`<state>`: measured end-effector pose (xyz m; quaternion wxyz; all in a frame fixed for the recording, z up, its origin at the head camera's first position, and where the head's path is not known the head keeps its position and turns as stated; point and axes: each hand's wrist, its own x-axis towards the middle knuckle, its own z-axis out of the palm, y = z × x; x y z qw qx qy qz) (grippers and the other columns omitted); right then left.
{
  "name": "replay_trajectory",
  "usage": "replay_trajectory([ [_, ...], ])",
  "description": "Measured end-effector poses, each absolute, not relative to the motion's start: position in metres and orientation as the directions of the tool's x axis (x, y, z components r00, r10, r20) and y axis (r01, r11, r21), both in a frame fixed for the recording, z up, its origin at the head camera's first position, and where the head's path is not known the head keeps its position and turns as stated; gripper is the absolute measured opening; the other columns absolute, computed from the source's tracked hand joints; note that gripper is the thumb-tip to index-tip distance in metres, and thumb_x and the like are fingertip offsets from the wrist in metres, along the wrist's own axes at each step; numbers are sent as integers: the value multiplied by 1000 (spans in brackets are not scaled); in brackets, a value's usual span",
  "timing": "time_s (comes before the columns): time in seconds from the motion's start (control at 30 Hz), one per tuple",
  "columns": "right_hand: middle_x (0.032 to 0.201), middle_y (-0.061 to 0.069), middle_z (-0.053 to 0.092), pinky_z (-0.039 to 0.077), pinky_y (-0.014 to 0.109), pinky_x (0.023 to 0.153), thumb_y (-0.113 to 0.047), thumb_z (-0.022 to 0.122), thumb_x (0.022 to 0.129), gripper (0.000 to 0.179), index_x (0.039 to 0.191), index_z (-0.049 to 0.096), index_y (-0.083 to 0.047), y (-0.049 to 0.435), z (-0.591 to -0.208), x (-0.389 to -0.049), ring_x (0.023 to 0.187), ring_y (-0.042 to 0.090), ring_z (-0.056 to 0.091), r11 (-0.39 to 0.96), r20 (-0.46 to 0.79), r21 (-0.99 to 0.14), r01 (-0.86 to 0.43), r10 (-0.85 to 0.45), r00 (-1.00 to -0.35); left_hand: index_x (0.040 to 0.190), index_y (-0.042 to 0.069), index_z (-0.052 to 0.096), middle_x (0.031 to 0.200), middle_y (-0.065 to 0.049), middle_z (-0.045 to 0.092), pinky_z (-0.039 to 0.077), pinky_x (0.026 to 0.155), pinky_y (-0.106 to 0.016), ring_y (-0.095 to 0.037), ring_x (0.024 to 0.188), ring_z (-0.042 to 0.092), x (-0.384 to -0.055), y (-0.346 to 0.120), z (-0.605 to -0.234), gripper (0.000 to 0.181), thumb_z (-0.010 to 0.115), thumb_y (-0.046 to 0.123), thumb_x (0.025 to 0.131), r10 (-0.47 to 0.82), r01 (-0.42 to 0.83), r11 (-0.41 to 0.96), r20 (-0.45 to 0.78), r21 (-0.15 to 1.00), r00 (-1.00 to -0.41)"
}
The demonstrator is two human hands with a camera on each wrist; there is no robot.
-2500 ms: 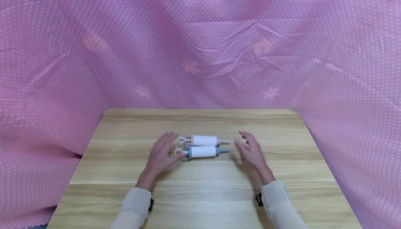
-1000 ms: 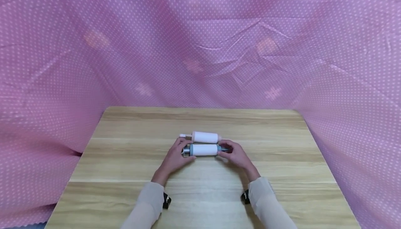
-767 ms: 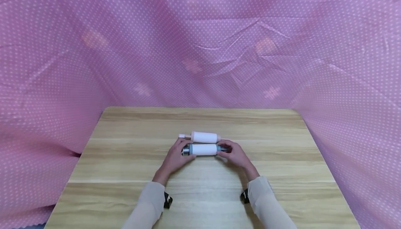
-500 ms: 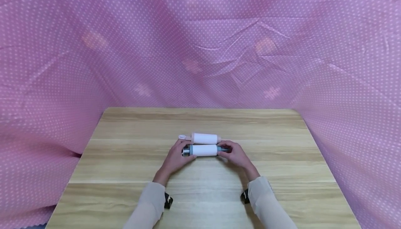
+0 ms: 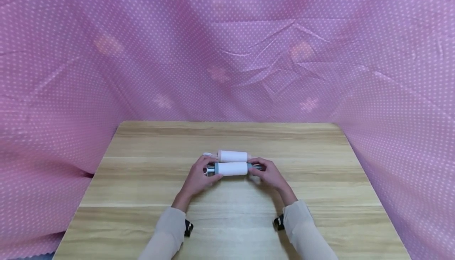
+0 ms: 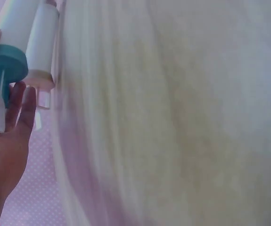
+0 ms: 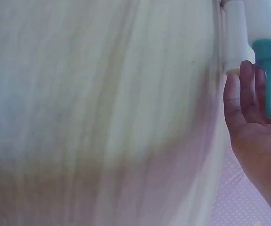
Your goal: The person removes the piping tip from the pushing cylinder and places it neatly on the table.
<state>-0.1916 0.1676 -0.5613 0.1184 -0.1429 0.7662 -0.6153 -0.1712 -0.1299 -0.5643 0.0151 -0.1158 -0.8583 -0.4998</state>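
Observation:
Between my two hands is a large syringe (image 5: 232, 168) with a white barrel, teal ends, a white ring handle and a thin teal nozzle (image 7: 270, 92). My left hand (image 5: 197, 176) grips its handle end, with thumb in front and fingers behind. On the other side my right hand (image 5: 269, 172) grips the nozzle end between thumb and fingers. Just behind lies a second syringe (image 5: 232, 156), white with pale pink ends. Its ends are partly hidden by my fingers, and it lies on the table apart from my grip, as far as I can tell.
The wood-grain table (image 5: 149, 141) spreads around both hands, with its far edge against a pink dotted cloth (image 5: 227, 54). That cloth also hangs along the left and right sides. Black wrist cameras (image 5: 279, 223) sit at my cuffs.
My hands came inward from beside the syringes and took hold of the teal one at both ends. Over the last half second it has shifted only slightly upward in the head view.

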Motion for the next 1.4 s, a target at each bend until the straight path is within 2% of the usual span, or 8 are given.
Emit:
replay_trajectory([
  [0.13, 122, 29, 63, 58, 45, 88, -6, 65, 99, 32, 127, 61, 10, 167, -556, -192, 101, 39, 66, 130, -2, -990, -47, -357, -934, 126, 14, 70, 128, -1, 59, 55, 92, -43, -24, 112, 58, -173, -130, -557, 57, 91, 32, 76, 182, 214, 417, 149, 883, -972],
  [0.2, 121, 26, 64, 58, 46, 88, -8, 65, 99, 31, 125, 62, 9, 167, -553, -191, 98, 37, 67, 115, 8, -992, -50, -346, -938, 127, 13, 69, 127, 0, 58, 56, 92, -43, -24, 111, 58, -174, -129, -553, 58, 91, 31, 77, 183, 210, 399, 147, 892, -972],
  [0.33, 121, 23, 63, 56, 54, 90, -8, 64, 100, 30, 125, 62, 9, 167, -550, -192, 99, 42, 66, 81, -5, -996, -24, -342, -940, 127, 12, 69, 127, -1, 59, 55, 94, -44, -26, 112, 59, -177, -127, -546, 58, 91, 30, 77, 186, 216, 380, 154, 900, -970],
  [0.47, 122, 25, 61, 53, 59, 92, -7, 62, 101, 30, 126, 60, 11, 168, -547, -194, 100, 50, 63, 53, -6, -999, -13, -351, -936, 126, 13, 70, 126, -2, 59, 54, 95, -45, -27, 112, 59, -179, -127, -539, 59, 92, 31, 75, 181, 224, 366, 167, 903, -969],
  [0.87, 123, 27, 61, 50, 63, 92, -14, 62, 103, 33, 126, 61, 9, 168, -528, -189, 101, 56, 62, 39, 19, -999, -35, -357, -934, 126, 11, 71, 124, -2, 60, 53, 94, -46, -25, 110, 59, -177, -126, -527, 56, 90, 31, 76, 154, 244, 340, 202, 908, -967],
  [1.17, 118, 20, 63, 52, 63, 91, -15, 61, 103, 33, 126, 61, 9, 168, -524, -191, 98, 48, 65, 23, 11, -1000, -19, -310, -951, 124, 9, 71, 123, -4, 60, 53, 93, -47, -27, 111, 58, -178, -121, -519, 54, 89, 31, 79, 126, 262, 326, 233, 908, -964],
  [1.3, 119, 21, 62, 52, 62, 92, -16, 62, 103, 33, 125, 61, 8, 167, -520, -192, 98, 49, 65, 14, 16, -1000, -21, -315, -949, 123, 9, 72, 121, -3, 61, 53, 91, -48, -29, 110, 58, -178, -119, -516, 51, 88, 31, 79, 101, 277, 330, 258, 903, -961],
  [1.4, 120, 22, 60, 53, 61, 91, -16, 62, 103, 32, 124, 62, 8, 167, -515, -191, 95, 48, 66, 23, 15, -999, -23, -299, -954, 121, 12, 73, 120, -2, 61, 54, 89, -46, -27, 109, 58, -179, -117, -515, 48, 88, 32, 80, 89, 277, 324, 262, 905, -961],
])
